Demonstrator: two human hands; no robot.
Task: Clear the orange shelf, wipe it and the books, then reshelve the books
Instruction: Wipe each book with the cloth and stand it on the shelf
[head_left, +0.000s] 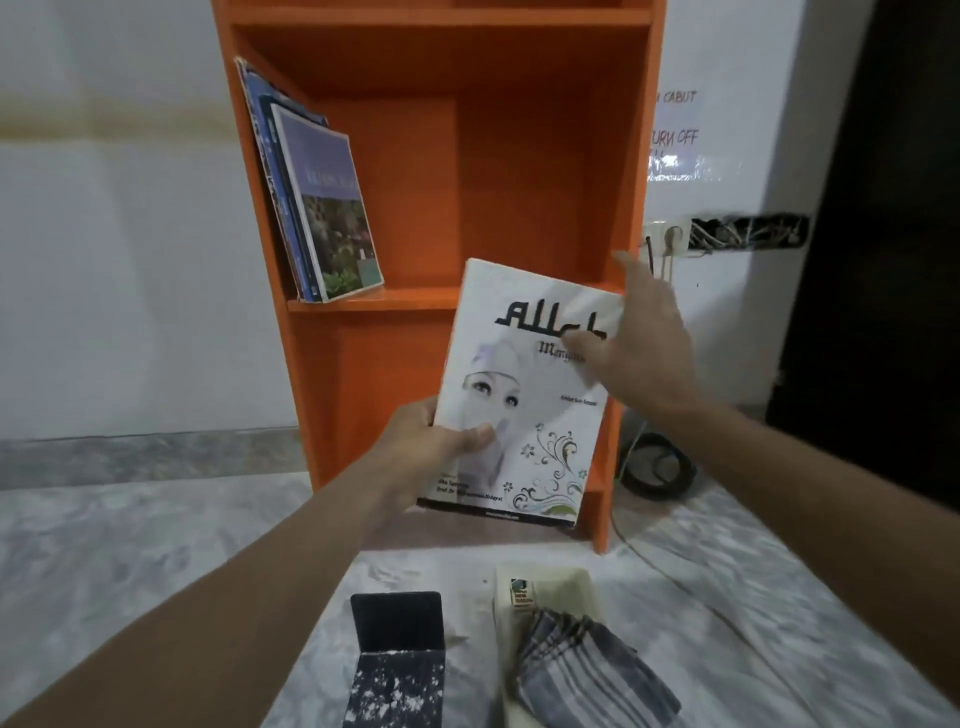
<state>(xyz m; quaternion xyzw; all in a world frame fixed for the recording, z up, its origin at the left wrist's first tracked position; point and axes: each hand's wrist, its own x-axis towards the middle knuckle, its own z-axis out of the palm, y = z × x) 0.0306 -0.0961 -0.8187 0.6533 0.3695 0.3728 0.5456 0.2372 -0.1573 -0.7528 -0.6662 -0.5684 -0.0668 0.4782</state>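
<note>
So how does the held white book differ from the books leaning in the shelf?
The white book is off the shelf, gripped by the left hand with the right hand touching its cover; the leaning books rest tilted against the left wall of the orange shelf. Its cover is white; theirs are blue-toned. Both are roughly upright.

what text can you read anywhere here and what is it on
"Allah": white book cover, last letter partly behind the right hand
"CABUT": wall notice
"URN OFF": wall notice, start cut off by the orange shelf
Too blurred: white book's small print, shelved book title, floor label
</note>
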